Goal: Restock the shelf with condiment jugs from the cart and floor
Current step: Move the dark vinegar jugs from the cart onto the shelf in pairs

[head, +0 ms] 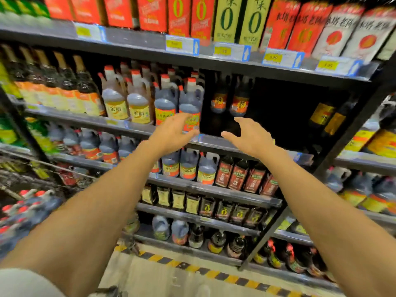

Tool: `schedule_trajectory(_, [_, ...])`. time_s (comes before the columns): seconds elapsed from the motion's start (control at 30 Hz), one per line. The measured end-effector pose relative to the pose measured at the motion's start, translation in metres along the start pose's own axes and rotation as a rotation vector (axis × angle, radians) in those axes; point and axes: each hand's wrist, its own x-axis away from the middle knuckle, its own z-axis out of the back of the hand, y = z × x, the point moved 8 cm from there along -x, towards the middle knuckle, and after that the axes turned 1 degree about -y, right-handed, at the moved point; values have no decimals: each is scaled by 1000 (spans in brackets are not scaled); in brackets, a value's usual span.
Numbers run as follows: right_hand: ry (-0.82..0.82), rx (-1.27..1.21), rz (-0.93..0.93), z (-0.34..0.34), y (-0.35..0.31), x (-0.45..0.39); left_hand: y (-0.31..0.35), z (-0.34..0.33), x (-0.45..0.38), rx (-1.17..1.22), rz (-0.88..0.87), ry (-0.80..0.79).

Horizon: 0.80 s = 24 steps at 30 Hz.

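Reaching with both hands empty, fingers spread: left hand (171,133) grazes the dark jug (189,106) at twelve o'clock, right hand (246,136) fronts the gap at one o'clock. I'd square that jug, then fetch cart jugs (23,213) at nine.

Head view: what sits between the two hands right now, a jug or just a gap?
In the head view nothing is held between the left hand and right hand; behind the gap show the shelf edge and a dark, mostly unfilled bay.
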Motion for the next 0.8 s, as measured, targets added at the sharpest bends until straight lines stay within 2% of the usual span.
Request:
schedule_trajectory(0.17, [-7, -34, 108, -1, -68, 39, -36, 44, 89, -40, 93, 1])
schedule_trajectory(0.37, [-88, -120, 316, -38, -184, 63, -142, 87, 227, -6, 422, 66])
schedule_trajectory(0.6, [-323, -197, 568, -109, -329, 59, -238, 140, 339, -54, 693, 161])
schedule_trajectory(0.8, [-472, -250, 782, -180, -432, 35, -310, 145, 395, -41, 914, 196])
